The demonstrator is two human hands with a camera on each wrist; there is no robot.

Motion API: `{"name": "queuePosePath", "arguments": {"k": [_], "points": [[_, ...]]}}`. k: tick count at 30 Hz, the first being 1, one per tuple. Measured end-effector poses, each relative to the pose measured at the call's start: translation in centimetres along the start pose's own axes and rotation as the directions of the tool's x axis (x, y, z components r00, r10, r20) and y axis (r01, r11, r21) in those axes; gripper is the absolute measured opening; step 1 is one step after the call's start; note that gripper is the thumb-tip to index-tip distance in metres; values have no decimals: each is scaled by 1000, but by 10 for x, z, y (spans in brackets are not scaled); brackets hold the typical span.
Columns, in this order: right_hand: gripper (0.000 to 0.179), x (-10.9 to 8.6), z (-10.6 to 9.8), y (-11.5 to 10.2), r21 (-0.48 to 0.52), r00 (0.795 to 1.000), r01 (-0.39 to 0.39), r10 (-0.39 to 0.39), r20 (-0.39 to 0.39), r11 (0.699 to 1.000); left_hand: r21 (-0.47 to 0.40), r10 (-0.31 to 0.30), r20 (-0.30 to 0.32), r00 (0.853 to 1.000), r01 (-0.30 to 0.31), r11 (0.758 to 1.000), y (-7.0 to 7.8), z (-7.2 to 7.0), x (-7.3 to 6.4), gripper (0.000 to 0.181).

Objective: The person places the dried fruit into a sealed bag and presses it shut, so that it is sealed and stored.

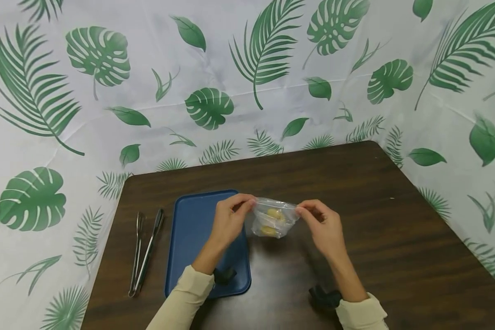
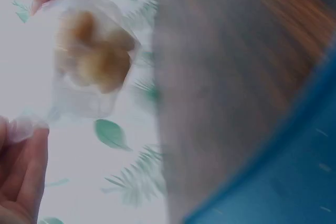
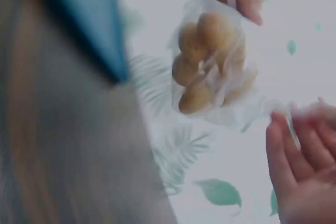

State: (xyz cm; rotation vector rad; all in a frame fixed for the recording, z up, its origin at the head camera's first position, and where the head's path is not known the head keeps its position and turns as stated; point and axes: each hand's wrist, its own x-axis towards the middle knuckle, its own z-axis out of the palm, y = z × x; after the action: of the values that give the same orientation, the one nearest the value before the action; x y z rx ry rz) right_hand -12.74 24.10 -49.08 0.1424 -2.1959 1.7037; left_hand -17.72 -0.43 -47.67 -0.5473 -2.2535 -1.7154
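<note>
A clear plastic bag (image 1: 261,228) hangs between my two hands, above the table. Inside it are several round, yellow-brown pieces (image 3: 201,38) that look like small potatoes, blurred through the plastic. With thumb and fingers my left hand (image 1: 229,220) pinches one top corner of the bag, over the right side of the blue tray. My right hand (image 1: 327,225) pinches the opposite top corner. The bag's top edge is stretched between them. In the left wrist view the bagged pieces (image 2: 105,64) sit bunched in the bag's lower part.
A blue tray (image 1: 195,229) lies on the dark wooden table (image 1: 396,238). Left of it rests a pair of metal tongs (image 1: 146,256) with dark edges. A white leaf-print cloth (image 1: 156,59) hangs behind the table and along its sides.
</note>
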Motion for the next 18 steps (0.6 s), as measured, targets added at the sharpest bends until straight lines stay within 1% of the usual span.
{"name": "queuePosePath", "arguments": {"k": [1,2,3,4,5,6,7,9,10,11,14,16,17,18], "points": [[25,1,-3,-1,113,1000,-11,9,19,994,-26,0,-18,1000,-1,1000,6,1,1,12],[29,1,-6,0,201,998,-32,22,53,979,-45,-4,-32,999,3,999,12,0,1,13],[34,1,-9,3,261,995,-56,31,98,964,-52,-2,-46,999,-1,999,17,0,2,14],[38,0,-11,7,301,986,-84,36,161,950,-55,6,-58,998,-9,998,21,1,3,15],[42,-1,-12,11,310,972,-122,50,229,943,-61,9,-70,998,-13,998,25,2,4,15],[46,-3,-12,16,306,953,-156,61,298,939,-64,12,-82,997,-17,998,27,3,5,16],[48,-5,-10,21,285,932,-177,67,357,942,-68,12,-94,996,-19,997,29,3,5,16],[52,-8,-4,28,252,891,-220,88,446,943,-73,9,-115,993,-18,997,31,5,7,15],[53,-9,1,32,259,879,-246,102,466,934,-75,5,-124,992,-15,997,30,6,7,15],[54,-10,6,34,276,877,-276,124,464,921,-79,-1,-130,991,-9,997,29,6,7,14],[53,-10,19,38,354,886,-362,200,419,862,-86,-13,-140,990,1,996,27,8,7,13],[51,-11,25,38,401,884,-412,253,393,818,-88,-16,-142,990,3,996,25,9,7,13],[50,-11,27,37,416,881,-434,280,382,799,-88,-14,-142,990,2,996,25,9,7,13],[47,-11,30,37,426,880,-446,298,370,787,-89,-9,-140,990,-3,996,25,9,8,14]]}}
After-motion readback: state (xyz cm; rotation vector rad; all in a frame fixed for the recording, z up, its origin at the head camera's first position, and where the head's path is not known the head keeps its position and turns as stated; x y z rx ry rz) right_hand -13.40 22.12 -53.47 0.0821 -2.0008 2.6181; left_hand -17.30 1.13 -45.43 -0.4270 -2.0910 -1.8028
